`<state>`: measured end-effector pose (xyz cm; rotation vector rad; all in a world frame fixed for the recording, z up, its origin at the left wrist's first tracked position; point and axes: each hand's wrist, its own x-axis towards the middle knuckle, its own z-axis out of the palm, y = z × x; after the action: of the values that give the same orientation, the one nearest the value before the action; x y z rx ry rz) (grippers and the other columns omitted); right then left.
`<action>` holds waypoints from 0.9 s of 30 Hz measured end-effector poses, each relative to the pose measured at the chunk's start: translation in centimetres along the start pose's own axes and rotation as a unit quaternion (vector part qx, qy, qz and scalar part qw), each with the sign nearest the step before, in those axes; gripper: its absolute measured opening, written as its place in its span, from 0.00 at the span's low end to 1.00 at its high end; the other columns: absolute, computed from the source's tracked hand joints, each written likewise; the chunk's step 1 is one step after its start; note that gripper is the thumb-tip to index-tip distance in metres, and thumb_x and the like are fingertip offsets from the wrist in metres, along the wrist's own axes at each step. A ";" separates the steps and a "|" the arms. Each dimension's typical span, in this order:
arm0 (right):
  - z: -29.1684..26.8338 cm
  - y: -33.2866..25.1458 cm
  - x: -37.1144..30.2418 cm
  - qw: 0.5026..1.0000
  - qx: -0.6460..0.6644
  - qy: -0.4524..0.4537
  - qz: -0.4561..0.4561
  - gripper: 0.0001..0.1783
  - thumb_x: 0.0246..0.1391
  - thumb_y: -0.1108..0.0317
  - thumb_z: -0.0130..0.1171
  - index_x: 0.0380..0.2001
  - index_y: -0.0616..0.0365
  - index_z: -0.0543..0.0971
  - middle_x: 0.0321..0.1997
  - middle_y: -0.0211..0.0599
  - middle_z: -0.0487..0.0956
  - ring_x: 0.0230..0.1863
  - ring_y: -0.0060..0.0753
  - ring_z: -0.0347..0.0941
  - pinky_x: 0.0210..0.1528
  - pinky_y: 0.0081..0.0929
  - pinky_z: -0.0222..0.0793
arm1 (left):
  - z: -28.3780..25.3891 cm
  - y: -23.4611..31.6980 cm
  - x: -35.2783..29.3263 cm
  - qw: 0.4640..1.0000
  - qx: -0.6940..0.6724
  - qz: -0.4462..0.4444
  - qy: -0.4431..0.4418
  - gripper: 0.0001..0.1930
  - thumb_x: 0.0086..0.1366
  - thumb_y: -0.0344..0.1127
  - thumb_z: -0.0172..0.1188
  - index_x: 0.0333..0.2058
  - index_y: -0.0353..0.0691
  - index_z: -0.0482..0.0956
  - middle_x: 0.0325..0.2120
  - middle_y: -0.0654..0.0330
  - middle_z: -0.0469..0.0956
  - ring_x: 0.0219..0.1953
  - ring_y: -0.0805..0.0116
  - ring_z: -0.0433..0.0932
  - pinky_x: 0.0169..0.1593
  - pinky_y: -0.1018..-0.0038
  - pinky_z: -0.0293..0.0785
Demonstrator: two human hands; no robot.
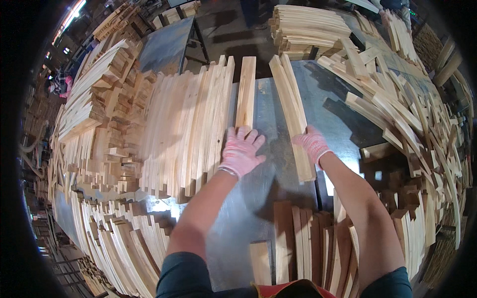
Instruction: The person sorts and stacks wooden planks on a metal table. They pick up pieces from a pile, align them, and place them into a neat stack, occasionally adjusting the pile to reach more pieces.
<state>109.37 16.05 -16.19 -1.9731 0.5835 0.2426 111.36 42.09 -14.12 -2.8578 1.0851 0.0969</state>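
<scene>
My left hand (242, 152), in a pink-and-white glove, lies with fingers spread on the near end of a single wooden strip (246, 94). That strip lies lengthwise on a grey metal tabletop (268, 111), just right of a row of upright-edged strips (184, 124). Further right, my right hand (313, 144), gloved the same way, is closed at the right side of a pair of wooden strips (290, 107). Its fingertips rest over their edge; the thumb is hard to make out. The pair slants from far left to near right, apart from the single strip.
Stacked short wood blocks (112, 124) stand at the left. Loose strips (387, 104) lie jumbled at the right. More strips stand close to my body (298, 238) and at the near left (121, 238). A bundled stack (308, 30) and another metal table (166, 44) are beyond.
</scene>
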 end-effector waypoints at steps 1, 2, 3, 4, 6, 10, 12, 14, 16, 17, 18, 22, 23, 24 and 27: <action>0.1 -1.4 0.2 0.996 -0.082 0.017 -0.001 0.32 0.47 0.61 0.73 0.53 0.66 0.76 0.44 0.53 0.82 0.46 0.47 0.80 0.49 0.39 0.76 | 0.4 -1.4 -0.5 0.999 0.035 0.003 -0.004 0.25 0.73 0.51 0.49 0.63 0.49 0.77 0.69 0.61 0.67 0.73 0.52 0.60 0.73 0.50 0.49; 0.4 -2.1 0.5 0.986 -0.162 0.035 0.000 0.32 0.46 0.59 0.73 0.52 0.66 0.76 0.43 0.55 0.82 0.46 0.48 0.81 0.49 0.39 0.76 | 0.4 -2.8 -0.7 0.997 0.070 0.009 -0.007 0.24 0.73 0.49 0.48 0.61 0.49 0.78 0.69 0.60 0.68 0.72 0.51 0.60 0.74 0.49 0.48; 0.9 -2.0 1.1 0.985 -0.166 0.036 -0.003 0.32 0.46 0.58 0.73 0.50 0.66 0.76 0.42 0.56 0.82 0.45 0.49 0.81 0.49 0.39 0.76 | -0.3 -3.4 -0.7 0.994 0.106 0.017 -0.011 0.23 0.72 0.48 0.48 0.60 0.49 0.79 0.69 0.59 0.68 0.72 0.51 0.60 0.74 0.49 0.48; 1.4 -1.8 1.5 0.985 -0.170 0.038 -0.006 0.32 0.45 0.57 0.73 0.49 0.66 0.77 0.42 0.56 0.82 0.45 0.49 0.81 0.48 0.39 0.76 | -0.8 -3.2 -0.7 0.993 0.114 -0.005 -0.030 0.22 0.72 0.46 0.48 0.59 0.49 0.80 0.69 0.57 0.68 0.72 0.50 0.61 0.73 0.49 0.49; 2.1 -3.7 1.2 0.988 -0.151 0.034 0.001 0.30 0.46 0.55 0.72 0.47 0.65 0.77 0.41 0.56 0.82 0.44 0.50 0.82 0.48 0.40 0.77 | -3.2 -2.6 0.4 0.988 0.135 -0.051 -0.059 0.20 0.72 0.43 0.47 0.56 0.49 0.82 0.69 0.54 0.67 0.72 0.50 0.62 0.73 0.49 0.51; 6.7 -8.0 -2.6 1.000 -0.010 0.008 -0.001 0.29 0.48 0.52 0.69 0.45 0.64 0.77 0.39 0.54 0.83 0.43 0.53 0.83 0.49 0.44 0.79 | -2.5 -6.4 -0.7 0.956 -0.248 -0.153 0.042 0.23 0.71 0.48 0.53 0.57 0.44 0.80 0.70 0.45 0.65 0.71 0.50 0.64 0.74 0.51 0.53; 9.7 -10.9 -2.5 0.982 -0.176 -0.036 -0.065 0.32 0.49 0.49 0.69 0.49 0.66 0.78 0.46 0.61 0.82 0.50 0.58 0.82 0.53 0.45 0.77 | 2.2 -7.8 -1.1 0.940 -0.234 -0.171 0.181 0.31 0.68 0.54 0.56 0.64 0.42 0.74 0.62 0.48 0.73 0.68 0.49 0.66 0.74 0.53 0.53; 10.9 -9.4 0.5 0.955 -0.195 -0.162 -0.157 0.33 0.51 0.48 0.68 0.50 0.67 0.78 0.51 0.63 0.81 0.54 0.58 0.79 0.57 0.43 0.74 | 2.7 -7.1 0.0 0.947 -0.217 -0.154 0.178 0.34 0.66 0.55 0.59 0.66 0.43 0.71 0.65 0.51 0.71 0.70 0.50 0.63 0.75 0.53 0.50; 9.6 -6.7 3.7 0.925 -0.184 -0.218 -0.252 0.36 0.53 0.45 0.67 0.53 0.66 0.78 0.53 0.63 0.80 0.57 0.57 0.77 0.61 0.41 0.70 | 2.3 -4.9 1.2 0.966 -0.159 -0.126 0.159 0.37 0.64 0.55 0.61 0.68 0.44 0.69 0.67 0.53 0.68 0.72 0.52 0.60 0.76 0.54 0.48; 5.8 -9.5 2.8 0.919 -0.195 -0.230 -0.255 0.35 0.55 0.46 0.66 0.55 0.65 0.77 0.53 0.61 0.81 0.58 0.56 0.77 0.62 0.40 0.70 | 2.2 -5.2 -0.1 0.976 -0.104 -0.136 0.134 0.39 0.63 0.55 0.63 0.69 0.44 0.68 0.68 0.54 0.67 0.73 0.53 0.59 0.76 0.54 0.47; -0.2 -10.6 2.3 0.920 -0.209 -0.217 -0.251 0.35 0.56 0.47 0.66 0.57 0.63 0.77 0.54 0.59 0.81 0.58 0.55 0.77 0.62 0.39 0.70 | 1.6 -4.4 0.3 0.984 -0.055 -0.122 0.121 0.40 0.62 0.55 0.64 0.69 0.45 0.67 0.69 0.56 0.66 0.73 0.54 0.58 0.77 0.54 0.46; -19.1 -9.1 2.5 0.922 -0.206 0.207 -0.253 0.33 0.60 0.60 0.68 0.65 0.61 0.74 0.61 0.44 0.81 0.61 0.36 0.77 0.65 0.33 0.72 | 1.6 -4.5 -0.1 0.983 -0.060 -0.151 0.087 0.43 0.58 0.50 0.69 0.71 0.46 0.64 0.72 0.58 0.62 0.74 0.53 0.56 0.77 0.53 0.47; -23.7 -8.3 1.3 0.891 -0.337 0.229 -0.200 0.35 0.57 0.58 0.69 0.65 0.58 0.73 0.59 0.46 0.80 0.61 0.40 0.77 0.63 0.36 0.73 | 1.7 -4.5 -0.2 0.983 -0.055 -0.151 0.091 0.43 0.58 0.49 0.69 0.71 0.45 0.64 0.72 0.58 0.62 0.74 0.53 0.56 0.77 0.53 0.47; -27.4 -7.4 -0.8 0.865 -0.456 0.184 -0.099 0.37 0.54 0.55 0.70 0.65 0.55 0.73 0.57 0.48 0.80 0.60 0.44 0.77 0.62 0.39 0.74 | 1.9 -4.4 -0.2 0.983 -0.053 -0.148 0.096 0.43 0.58 0.49 0.69 0.71 0.45 0.64 0.72 0.58 0.62 0.74 0.53 0.56 0.77 0.53 0.47; -33.1 -0.9 -4.9 0.811 -0.573 0.106 0.050 0.43 0.43 0.49 0.74 0.64 0.47 0.72 0.53 0.52 0.77 0.58 0.56 0.75 0.58 0.45 0.75 | 2.0 -4.5 0.2 0.984 -0.052 -0.135 0.108 0.43 0.58 0.49 0.69 0.71 0.45 0.64 0.72 0.56 0.62 0.74 0.53 0.56 0.77 0.52 0.47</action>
<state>102.89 -11.48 1.74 -3.1782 0.7776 0.5282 114.48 45.51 -15.84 -3.1370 0.7280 -0.1825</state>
